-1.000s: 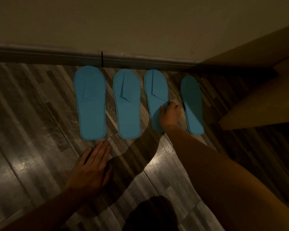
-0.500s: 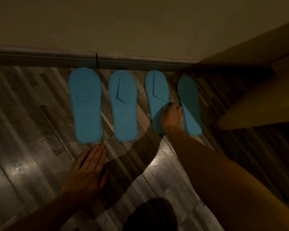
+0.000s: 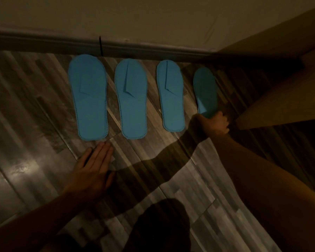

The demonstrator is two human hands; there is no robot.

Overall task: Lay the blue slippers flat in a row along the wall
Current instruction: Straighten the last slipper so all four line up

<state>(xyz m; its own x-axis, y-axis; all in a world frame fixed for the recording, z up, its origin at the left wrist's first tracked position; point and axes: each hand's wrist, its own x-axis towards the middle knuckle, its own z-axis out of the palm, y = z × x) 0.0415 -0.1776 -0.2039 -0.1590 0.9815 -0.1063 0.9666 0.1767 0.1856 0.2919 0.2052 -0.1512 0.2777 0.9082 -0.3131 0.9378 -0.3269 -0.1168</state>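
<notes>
Left hand: flat on the floor, fingers together and extended, holding nothing; it serves as a prop only. Fingertips lie just short of the heel of the first slipper.

Right hand: closed on the heel end of the fourth slipper, fingers curled around its near edge. Whether the heel is lifted off the boards or pressed onto them I cannot tell; lighting is dim here.

Beyond and to the left of my grip: the third slipper lies flat, just beside the gripped one. Further left of the grip, the second slipper, then the first. All three toes point at the baseboard, close to it, with narrow gaps of floor between soles.

The fourth slipper sits a little further back from the wall than the others and angles slightly. A wooden panel stands close on the far side of my grip.

Judgement: three of four are placed. Remaining: square the fourth into line, then release.
</notes>
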